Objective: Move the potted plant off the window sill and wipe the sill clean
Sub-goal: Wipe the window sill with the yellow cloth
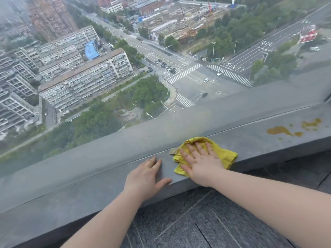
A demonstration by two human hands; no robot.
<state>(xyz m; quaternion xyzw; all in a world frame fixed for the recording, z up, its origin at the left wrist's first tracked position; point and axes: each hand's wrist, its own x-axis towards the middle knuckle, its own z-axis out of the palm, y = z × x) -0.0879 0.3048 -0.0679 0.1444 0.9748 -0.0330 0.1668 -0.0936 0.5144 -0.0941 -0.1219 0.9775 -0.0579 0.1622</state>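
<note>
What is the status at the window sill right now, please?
Right hand flat on yellow cloth, pressing it to the sill. Left hand open, resting on sill. Brown spill at right, unwiped. No plant in view.

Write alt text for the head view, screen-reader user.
A person's right hand presses a crumpled yellow cloth flat on a grey stone window sill, while the left hand rests open on the sill beside it. Brownish-yellow spill stains lie farther right on the sill. No potted plant is in view; the window overlooks city streets far below.
</note>
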